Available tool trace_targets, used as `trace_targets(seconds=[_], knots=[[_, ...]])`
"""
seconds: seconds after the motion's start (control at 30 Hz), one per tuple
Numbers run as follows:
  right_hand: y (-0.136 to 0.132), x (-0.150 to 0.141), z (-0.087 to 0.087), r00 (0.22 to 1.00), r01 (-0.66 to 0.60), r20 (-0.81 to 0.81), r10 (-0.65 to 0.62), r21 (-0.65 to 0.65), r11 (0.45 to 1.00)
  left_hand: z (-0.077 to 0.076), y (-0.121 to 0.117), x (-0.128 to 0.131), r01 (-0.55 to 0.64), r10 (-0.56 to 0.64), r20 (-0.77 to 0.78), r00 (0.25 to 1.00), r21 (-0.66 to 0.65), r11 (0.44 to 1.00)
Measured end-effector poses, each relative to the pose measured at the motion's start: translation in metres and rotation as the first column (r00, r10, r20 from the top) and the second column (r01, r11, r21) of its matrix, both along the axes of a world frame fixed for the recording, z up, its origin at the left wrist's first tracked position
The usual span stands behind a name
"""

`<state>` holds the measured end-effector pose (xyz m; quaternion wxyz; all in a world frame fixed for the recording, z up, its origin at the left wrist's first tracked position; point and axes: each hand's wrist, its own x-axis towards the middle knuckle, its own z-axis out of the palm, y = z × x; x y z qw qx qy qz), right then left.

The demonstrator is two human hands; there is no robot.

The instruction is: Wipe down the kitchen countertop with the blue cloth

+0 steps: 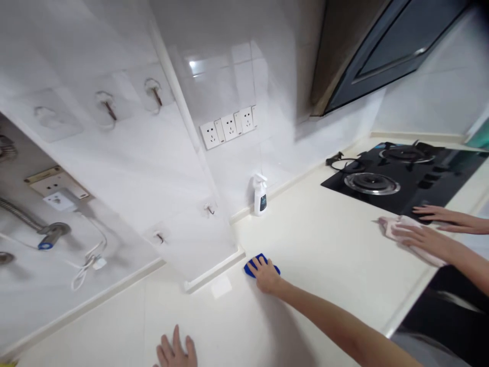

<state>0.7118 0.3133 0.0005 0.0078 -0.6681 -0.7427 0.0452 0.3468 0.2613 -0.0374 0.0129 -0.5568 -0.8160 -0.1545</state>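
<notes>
My right hand (267,279) presses a blue cleaning cloth (250,265) onto the cream countertop (321,244), close to the corner of the white wall ledge. Its fingers curl over the cloth, and part of the blue sticks out on either side. At the bottom edge of the view, my left hand (176,351) is open with its fingers spread, over or on the counter and holding nothing. A white spray bottle (260,196) with a dark label stands upright against the wall, beyond my right hand.
To the right, another person's hands (431,239) rest by the hob, one on a pale pink cloth (405,229). The black gas hob (412,173) has a burner ring (346,165) lying beside it. Wall sockets (229,127), hooks (109,109) and a cable (89,262) are along the walls.
</notes>
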Motion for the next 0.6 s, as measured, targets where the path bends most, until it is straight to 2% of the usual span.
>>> trace_targets(seconds=[0.1, 0.2, 0.3, 0.43, 0.5, 0.53, 0.6], knots=[[-0.035, -0.036, -0.002, 0.998, -0.054, -0.019, 0.054, -0.011, 0.998, 0.003, -0.001, -0.001, 0.004, -0.004, -0.006, 1.0, -0.013, 1.0], [-0.058, -0.054, -0.002, 0.971, -0.058, -0.231, 0.057, 0.003, 0.998, 0.005, -0.005, -0.005, 0.04, -0.04, -0.007, 0.999, -0.044, 0.998], [-0.066, -0.044, -0.003, 0.893, 0.082, -0.445, -0.068, 0.011, 0.997, 0.007, -0.01, -0.011, 0.105, -0.104, 0.012, 0.995, -0.119, 0.987], [-0.065, -0.03, -0.012, 0.827, 0.308, -0.483, -0.287, -0.038, 0.951, 0.009, -0.015, 0.001, 0.138, -0.132, 0.045, 0.99, -0.166, 0.977], [-0.065, -0.035, -0.016, 0.789, 0.367, -0.501, -0.356, -0.079, 0.927, 0.009, -0.018, 0.023, 0.243, -0.228, 0.093, 0.969, -0.199, 0.949], [-0.065, -0.04, -0.017, 0.771, 0.39, -0.51, -0.381, -0.095, 0.916, 0.008, -0.021, 0.038, 0.336, -0.313, 0.136, 0.94, -0.214, 0.917], [-0.067, -0.052, -0.018, 0.737, 0.427, -0.531, -0.418, -0.114, 0.897, 0.004, -0.029, 0.07, 0.541, -0.49, 0.255, 0.834, -0.201, 0.816]])
